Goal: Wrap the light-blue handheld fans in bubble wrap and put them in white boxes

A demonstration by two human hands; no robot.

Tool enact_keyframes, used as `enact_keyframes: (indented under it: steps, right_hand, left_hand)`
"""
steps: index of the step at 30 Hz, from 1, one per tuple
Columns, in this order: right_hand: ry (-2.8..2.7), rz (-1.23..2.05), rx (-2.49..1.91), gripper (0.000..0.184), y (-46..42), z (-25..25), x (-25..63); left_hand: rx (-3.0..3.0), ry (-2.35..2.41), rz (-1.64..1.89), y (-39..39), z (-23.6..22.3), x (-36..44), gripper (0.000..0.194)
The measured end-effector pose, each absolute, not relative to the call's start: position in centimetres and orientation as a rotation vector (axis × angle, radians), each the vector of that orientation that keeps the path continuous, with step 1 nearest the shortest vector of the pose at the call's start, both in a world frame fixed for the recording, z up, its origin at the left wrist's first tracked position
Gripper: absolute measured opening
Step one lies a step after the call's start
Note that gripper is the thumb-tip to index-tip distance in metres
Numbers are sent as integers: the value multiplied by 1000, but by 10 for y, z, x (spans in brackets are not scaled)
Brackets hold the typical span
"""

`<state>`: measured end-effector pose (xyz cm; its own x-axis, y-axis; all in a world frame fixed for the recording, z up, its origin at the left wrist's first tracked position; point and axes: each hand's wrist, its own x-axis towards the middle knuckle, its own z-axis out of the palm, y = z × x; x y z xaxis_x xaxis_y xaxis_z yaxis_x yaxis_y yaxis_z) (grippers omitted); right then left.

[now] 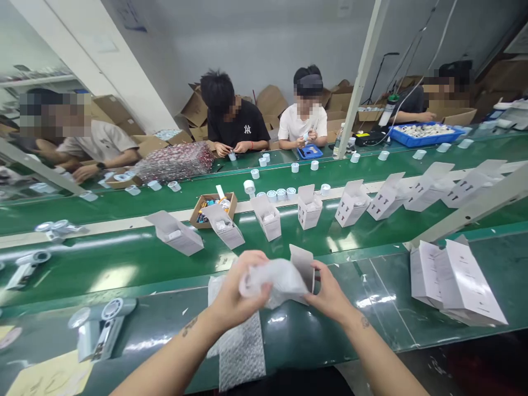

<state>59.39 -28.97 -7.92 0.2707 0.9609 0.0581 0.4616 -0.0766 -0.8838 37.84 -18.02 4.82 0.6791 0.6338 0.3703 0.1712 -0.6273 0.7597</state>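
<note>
My left hand (247,283) is closed round a white wrapped bundle (278,280), blurred by motion; what is inside the wrapping cannot be made out. My right hand (330,291) grips the side of a white box (303,261) whose flap stands up. The bundle's right end is at the box's mouth; how far in it reaches is hidden. Under my left forearm lie bubble-wrap sheets (241,352) on the green bench. Further left, two pale handheld fans (113,324) lie on the bench.
White boxes (309,212) with raised flaps stand in a row on the green conveyor (140,258). More boxes (462,280) stand at right. A brown carton (196,214) holds small parts. Several co-workers (237,126) sit opposite. A slanted post (474,206) rises at right.
</note>
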Motion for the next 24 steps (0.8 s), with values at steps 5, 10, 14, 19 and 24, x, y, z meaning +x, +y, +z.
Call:
enact_keyframes:
  steps: [5,10,14,19,24]
  right_hand:
    - [-1411,696,-1675,73,-284,-81,577]
    - [-1488,622,-1557,72,-282,-96,578]
    - [-1518,576,-1494,70,-282,-105,583]
    - [-1484,534,-1523,68,-281,-107,582]
    - [-1411,451,-1579,64,-276,-114,577]
  left_hand:
    - [1796,1050,896,-190,46,399,21]
    - [2191,1216,733,-199,41,406,16]
    - [2544,1172,215,-207,65,429,23]
    - [2641,1382,60,-217,66,456,23]
    - [2699,1378,67,-233,39,455,18]
